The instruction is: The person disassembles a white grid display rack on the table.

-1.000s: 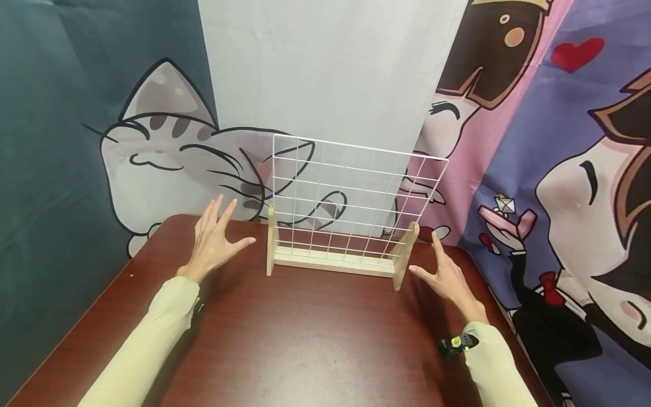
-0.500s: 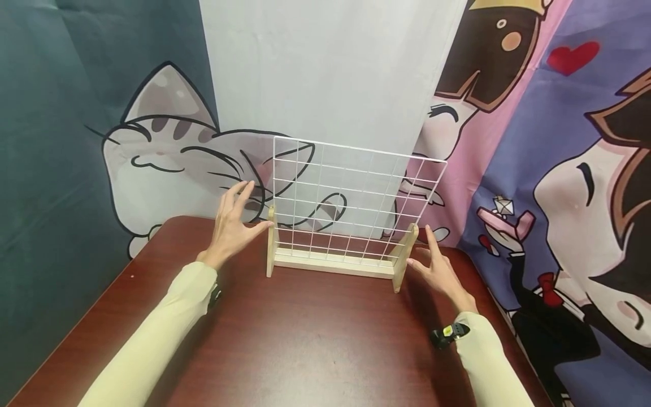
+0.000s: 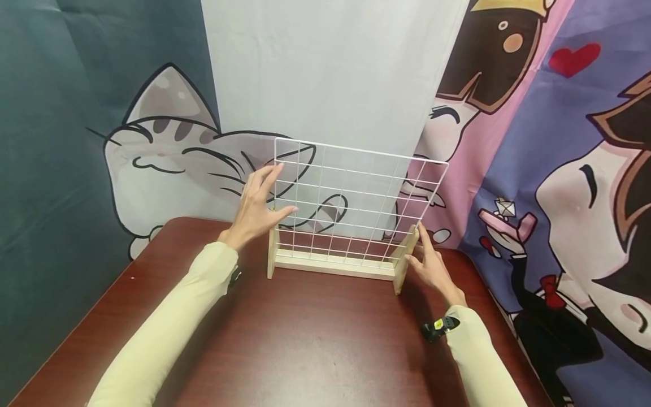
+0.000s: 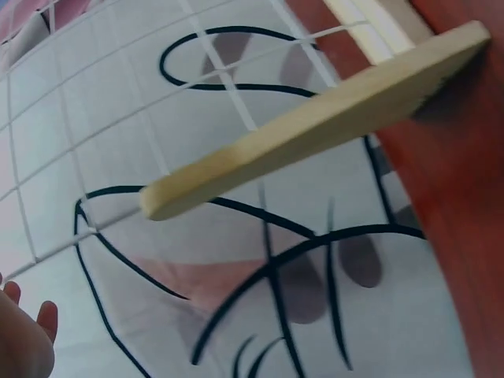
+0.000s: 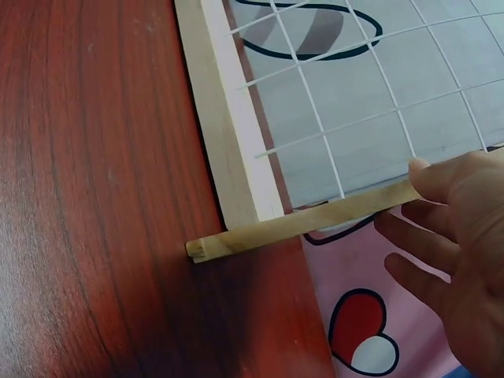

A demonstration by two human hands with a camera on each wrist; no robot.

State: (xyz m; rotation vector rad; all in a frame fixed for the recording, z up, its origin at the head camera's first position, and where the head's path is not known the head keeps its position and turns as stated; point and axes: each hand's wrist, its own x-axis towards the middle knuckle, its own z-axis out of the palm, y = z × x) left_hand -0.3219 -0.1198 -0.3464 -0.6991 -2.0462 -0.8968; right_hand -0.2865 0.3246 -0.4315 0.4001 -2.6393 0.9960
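A white wire grid [image 3: 356,150] stands upright on the table, set in a pale wooden stand with a base bar [image 3: 335,264]. My left hand [image 3: 254,212] is raised at the grid's left edge, thumb and fingers spread apart. In the left wrist view a little of this hand [image 4: 24,342] shows beside the edge wire, above the left wooden end piece [image 4: 315,126]. At the right wooden end piece [image 5: 315,219], my right hand [image 5: 472,236] has its thumb tip at the upper edge and its loosely bent fingers on the outer side. Whether it touches firmly is unclear.
The dark red-brown table [image 3: 305,350] extends in front of the stand. Right behind its far edge hangs a printed cloth backdrop [image 3: 325,68], with another panel [image 3: 569,186] along the right side. A black strapped device [image 3: 439,327] sits on the right wrist.
My left hand has moved right and up, from beside the stand to the grid's left edge. The right hand has come left, closer to the right end piece. The stand has stayed put.
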